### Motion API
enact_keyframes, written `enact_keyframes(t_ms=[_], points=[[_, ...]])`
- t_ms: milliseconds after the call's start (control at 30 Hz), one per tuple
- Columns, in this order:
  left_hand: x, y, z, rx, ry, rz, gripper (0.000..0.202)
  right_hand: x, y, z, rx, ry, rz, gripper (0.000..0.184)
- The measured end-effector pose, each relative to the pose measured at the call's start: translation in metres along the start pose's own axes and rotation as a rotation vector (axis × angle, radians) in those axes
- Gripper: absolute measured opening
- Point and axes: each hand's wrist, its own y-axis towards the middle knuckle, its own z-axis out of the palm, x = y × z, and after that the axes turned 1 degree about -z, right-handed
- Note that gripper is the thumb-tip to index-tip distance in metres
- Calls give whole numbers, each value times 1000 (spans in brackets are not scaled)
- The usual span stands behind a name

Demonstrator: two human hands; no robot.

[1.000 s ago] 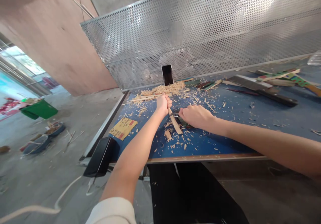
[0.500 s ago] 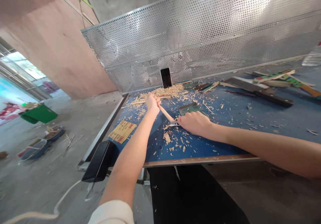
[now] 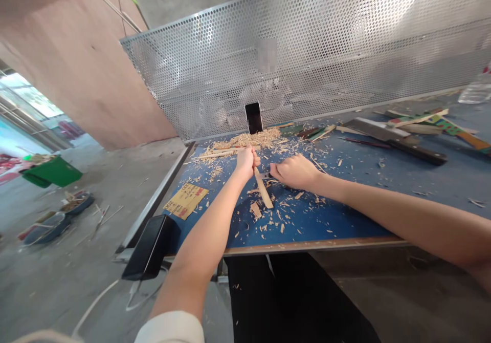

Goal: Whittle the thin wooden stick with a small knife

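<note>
Knife [image 3: 265, 176], clenched in the right hand [image 3: 294, 172], had shifted from the free end of the stick [image 3: 263, 190] up near the left hand [image 3: 246, 162], fisted around that stick inside the desk's [image 3: 356, 179] front-left corner, re-exposing the length below.

Free lane for me: blue tabletop [image 3: 360, 164] between right hand [image 3: 294, 171] and black-handled blade [image 3: 399, 142], just loose shavings [image 3: 339, 162]. Blade bars a low sweep farther back. Ahead of left hand [image 3: 247, 163] I'd hit shavings heap [image 3: 249, 140], then upright phone [image 3: 253, 118], then perforated panel [image 3: 307, 56] closing off the back. Black box [image 3: 149, 248] blocks front-left corner.
</note>
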Motion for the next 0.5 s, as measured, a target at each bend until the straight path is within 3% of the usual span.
enact_keyframes(t_ms=[267,500], points=[[4,3,0,-38,31,-17,45,10,3,8,22,-29,-29,57],[7,4,3,-47,11,-53,43,12,-4,-3,82,-37,-72,51]])
